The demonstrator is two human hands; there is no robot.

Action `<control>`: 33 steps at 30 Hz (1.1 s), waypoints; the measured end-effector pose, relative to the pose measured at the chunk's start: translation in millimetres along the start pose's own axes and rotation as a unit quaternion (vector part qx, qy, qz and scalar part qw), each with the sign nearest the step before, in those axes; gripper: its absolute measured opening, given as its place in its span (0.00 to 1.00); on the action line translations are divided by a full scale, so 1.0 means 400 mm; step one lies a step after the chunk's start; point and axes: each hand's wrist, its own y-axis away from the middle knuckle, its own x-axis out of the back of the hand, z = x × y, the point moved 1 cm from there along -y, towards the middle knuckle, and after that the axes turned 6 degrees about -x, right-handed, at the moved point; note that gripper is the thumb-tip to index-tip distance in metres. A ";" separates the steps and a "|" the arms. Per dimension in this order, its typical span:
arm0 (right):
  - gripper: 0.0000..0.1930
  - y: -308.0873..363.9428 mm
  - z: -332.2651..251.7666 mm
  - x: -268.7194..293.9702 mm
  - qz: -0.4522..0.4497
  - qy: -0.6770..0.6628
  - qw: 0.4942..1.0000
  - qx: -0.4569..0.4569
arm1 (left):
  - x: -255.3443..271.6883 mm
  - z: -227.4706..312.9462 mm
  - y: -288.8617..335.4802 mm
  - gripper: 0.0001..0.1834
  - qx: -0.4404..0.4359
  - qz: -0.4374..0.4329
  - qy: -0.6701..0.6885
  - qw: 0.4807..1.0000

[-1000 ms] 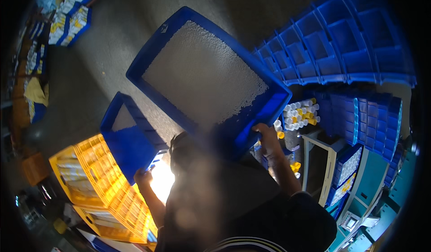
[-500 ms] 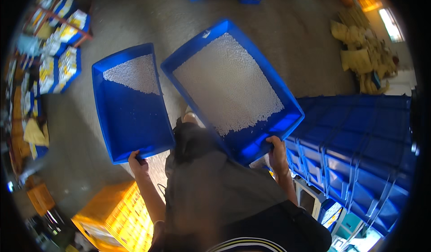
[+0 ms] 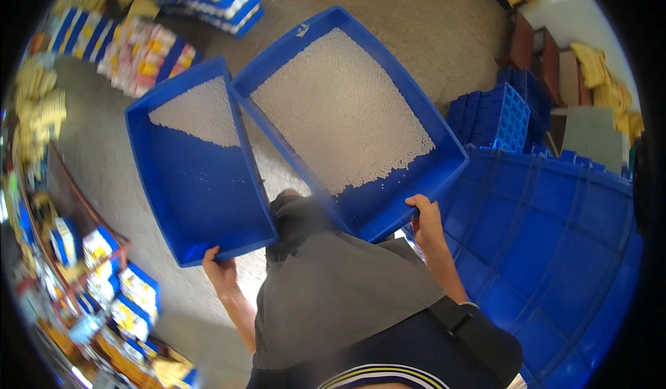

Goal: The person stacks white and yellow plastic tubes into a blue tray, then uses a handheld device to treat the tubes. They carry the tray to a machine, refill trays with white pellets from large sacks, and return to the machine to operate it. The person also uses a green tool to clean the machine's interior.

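The grey floor (image 3: 423, 39) spreads out below me, the largest thing in view. On my right stands a bulky blue plastic stack (image 3: 555, 250), with smaller blue crates (image 3: 475, 115) beyond it. In front of me, above the floor, are my two blue trays, the right tray (image 3: 406, 189) larger than the left tray (image 3: 201, 198). Their rims meet in view near the far end, though I cannot tell whether they touch; toward my body a gap opens between them. A broad layer of white pellets (image 3: 340, 111) covers most of the right tray, while a smaller white patch (image 3: 201, 111) fills the left one's far end. My right grip (image 3: 428, 224) is closed on its tray's near edge, thumb over the rim; my left grip (image 3: 223, 272) holds its own the same way. Smallest, a few loose grains (image 3: 201, 177) dot the left tray's bare bottom.
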 end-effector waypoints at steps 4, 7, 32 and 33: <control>0.15 -0.084 -0.195 -0.126 0.063 -0.091 0.993 0.039 | -0.403 0.063 -0.122 0.30 0.018 -0.086 -0.037 0.995; 0.16 -0.164 -0.309 -0.160 0.084 -0.132 0.987 0.029 | -0.641 0.031 -0.173 0.28 0.014 -0.114 -0.077 0.990; 0.11 -1.036 -1.686 0.137 0.297 -0.457 0.837 0.043 | -3.033 -0.838 -0.075 0.20 0.161 -0.327 -0.403 0.839; 0.11 -1.060 -1.747 0.182 0.303 -0.462 0.833 0.035 | -3.115 -0.876 -0.038 0.20 0.165 -0.343 -0.411 0.828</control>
